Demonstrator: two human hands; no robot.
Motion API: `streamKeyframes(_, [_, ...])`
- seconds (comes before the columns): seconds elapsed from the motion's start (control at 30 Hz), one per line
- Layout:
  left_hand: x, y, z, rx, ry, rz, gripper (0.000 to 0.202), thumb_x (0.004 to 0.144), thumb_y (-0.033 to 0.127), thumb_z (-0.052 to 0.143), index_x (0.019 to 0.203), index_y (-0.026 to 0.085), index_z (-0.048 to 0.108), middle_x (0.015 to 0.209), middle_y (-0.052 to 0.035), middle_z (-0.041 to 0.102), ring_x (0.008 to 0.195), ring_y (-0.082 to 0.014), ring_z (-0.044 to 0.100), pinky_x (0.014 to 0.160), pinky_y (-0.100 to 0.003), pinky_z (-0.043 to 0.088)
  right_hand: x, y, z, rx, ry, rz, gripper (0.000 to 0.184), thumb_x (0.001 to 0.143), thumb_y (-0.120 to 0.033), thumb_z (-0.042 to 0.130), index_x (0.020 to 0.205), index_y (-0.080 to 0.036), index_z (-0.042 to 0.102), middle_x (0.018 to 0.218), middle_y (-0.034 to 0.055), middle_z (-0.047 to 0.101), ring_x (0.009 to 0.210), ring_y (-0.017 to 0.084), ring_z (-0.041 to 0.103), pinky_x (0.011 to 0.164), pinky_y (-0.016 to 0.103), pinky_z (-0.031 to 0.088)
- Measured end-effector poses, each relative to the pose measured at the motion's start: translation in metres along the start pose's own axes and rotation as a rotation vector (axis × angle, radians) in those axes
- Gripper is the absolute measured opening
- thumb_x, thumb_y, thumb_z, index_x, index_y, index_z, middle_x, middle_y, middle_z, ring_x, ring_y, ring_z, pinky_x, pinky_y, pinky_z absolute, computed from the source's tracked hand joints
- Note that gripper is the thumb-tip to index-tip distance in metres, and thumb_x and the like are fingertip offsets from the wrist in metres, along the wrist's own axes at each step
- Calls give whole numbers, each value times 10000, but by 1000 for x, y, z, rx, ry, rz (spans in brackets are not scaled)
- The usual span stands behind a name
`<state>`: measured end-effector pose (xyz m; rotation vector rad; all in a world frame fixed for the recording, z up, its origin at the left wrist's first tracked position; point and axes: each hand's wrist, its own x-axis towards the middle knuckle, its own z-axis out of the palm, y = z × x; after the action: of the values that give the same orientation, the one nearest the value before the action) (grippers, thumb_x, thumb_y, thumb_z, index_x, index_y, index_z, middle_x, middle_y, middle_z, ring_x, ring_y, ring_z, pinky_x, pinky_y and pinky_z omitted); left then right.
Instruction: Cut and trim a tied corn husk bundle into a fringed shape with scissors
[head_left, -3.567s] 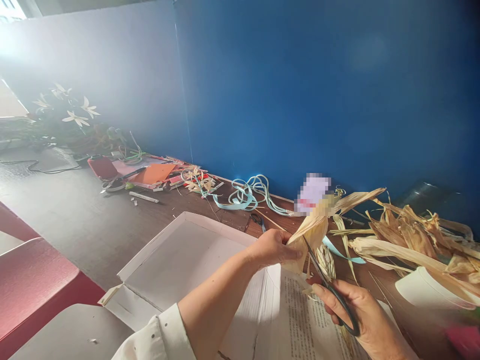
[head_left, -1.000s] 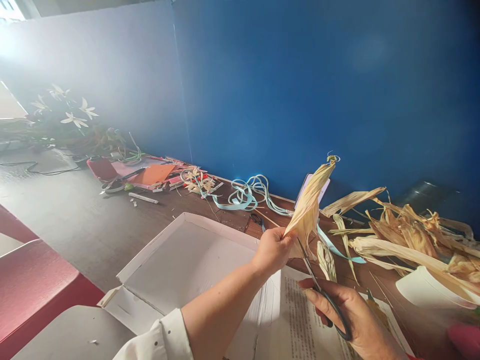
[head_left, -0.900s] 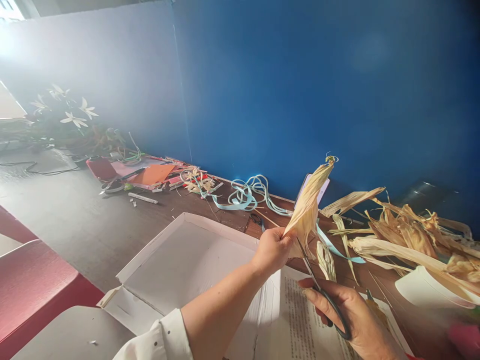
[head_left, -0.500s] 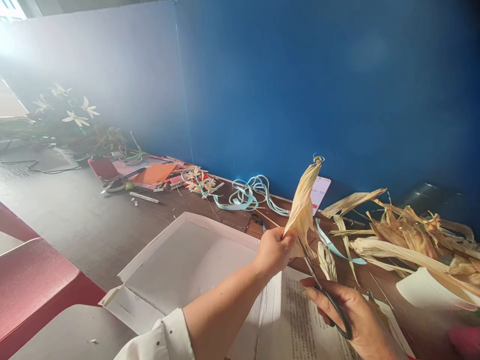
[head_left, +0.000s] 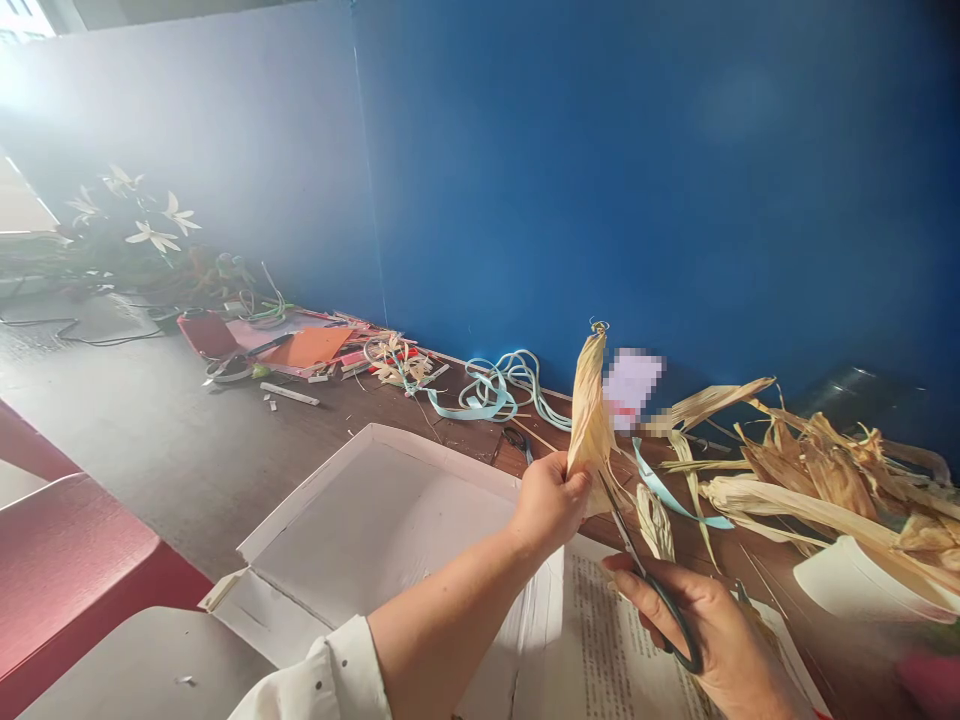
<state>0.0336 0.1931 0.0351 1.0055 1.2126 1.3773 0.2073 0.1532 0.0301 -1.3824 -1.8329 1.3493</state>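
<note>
My left hand (head_left: pixel 547 500) pinches the base of a dried corn husk (head_left: pixel 588 405) that stands nearly upright, its curled tip at the top. My right hand (head_left: pixel 701 625) is closed round the dark handles of a pair of scissors (head_left: pixel 646 575). The blades point up and left, and their tips meet the husk's lower edge beside my left thumb. Both hands hover over an open book page (head_left: pixel 600 640) and a flattened white cardboard box (head_left: pixel 375 520).
A heap of dried husks (head_left: pixel 817 470) lies at the right by a white cup (head_left: pixel 862 585). Light blue ribbon (head_left: pixel 495 385), a small black scissors (head_left: pixel 516 440), coloured paper (head_left: pixel 307 345) and white flowers (head_left: pixel 150 225) line the blue wall. A phone (head_left: pixel 631 385) leans there. Red seats (head_left: pixel 60 560) are at the left.
My left hand has swung the husk from leaning right to nearly upright. The scissors stay at the husk's base and my right hand has barely shifted.
</note>
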Motion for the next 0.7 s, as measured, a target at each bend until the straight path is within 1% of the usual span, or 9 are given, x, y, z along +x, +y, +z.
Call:
streamKeyframes(0.2, [1,-2,1,-29,3,0,135,755,278,513,673,181,467,494,50,388,407,-86,380,363,-184,281,-5,-11,5,21,81,7,499,767,-639,646,873,-154,694,542,-43,357,519,113,334,492,220,264])
streamKeyframes(0.37, [3,-2,-1,-33,14,-5,83,714,235,509,663,177,476,504,51,397,419,-76,372,384,-179,264,-4,-8,6,-2,67,-3,492,785,-625,643,870,-142,676,556,-43,357,520,109,331,496,224,249])
streamKeyframes(0.5, [1,-2,-1,-15,19,-26,45,691,213,501,669,175,491,502,53,411,422,-73,377,392,-176,260,-2,-1,6,35,24,18,540,789,-655,635,915,-131,668,560,-41,368,531,115,336,510,227,256])
streamKeyframes(0.6, [-3,0,-1,28,16,-36,61,683,212,507,646,177,473,497,53,417,417,-73,386,387,-176,261,-1,1,4,50,37,21,546,789,-659,644,957,-140,672,571,-34,407,548,123,361,521,224,282])
streamKeyframes(0.7, [-6,2,0,76,2,-34,85,688,222,507,630,179,462,498,51,423,408,-76,405,376,-175,258,2,4,1,18,27,1,519,787,-642,664,967,-156,684,556,-28,440,536,130,387,501,223,300])
